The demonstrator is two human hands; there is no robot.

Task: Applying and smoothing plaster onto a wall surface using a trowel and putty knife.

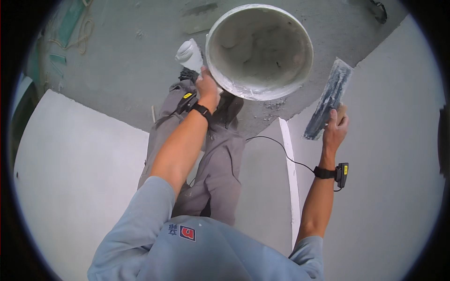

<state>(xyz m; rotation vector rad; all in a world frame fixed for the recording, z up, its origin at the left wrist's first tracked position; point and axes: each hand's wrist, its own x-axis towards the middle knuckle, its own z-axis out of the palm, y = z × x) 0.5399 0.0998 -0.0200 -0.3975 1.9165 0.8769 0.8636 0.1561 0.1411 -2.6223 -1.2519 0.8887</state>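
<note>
Head view: held 2 tools, 1 in each hand. Gripped a scraper (197,63) with the left hand (207,89), closed snugly around its handle, and bore a thick lump of white paste (187,49) on its blade. Had this hand just beside the left rim of a big bucket (255,95); could not tell touching from apart. Looked down into the bucket, open at the top on the grey floor (136,70), and saw greyish residue (255,47) within and white crust along the rim.

Gripped a trowel (328,99) with the right hand (335,131), closed around its pale handle. Slanted the long blade up and to the right, streaked dark and whitish. Held it right of the bucket, apart from it, near the border between floor and a pale board (389,140); could not tell touching from hovering there.

Wore a blue shirt (201,253), grey trousers (218,178) and a black band on each wrist. Saw a thin cable (283,151) strung leftward from the right band (324,173), past a white strip (291,178). Saw also a white panel (75,182) left of the trousers, debris (275,106) below the bucket, and, at upper left, a looped cord (84,40).
</note>
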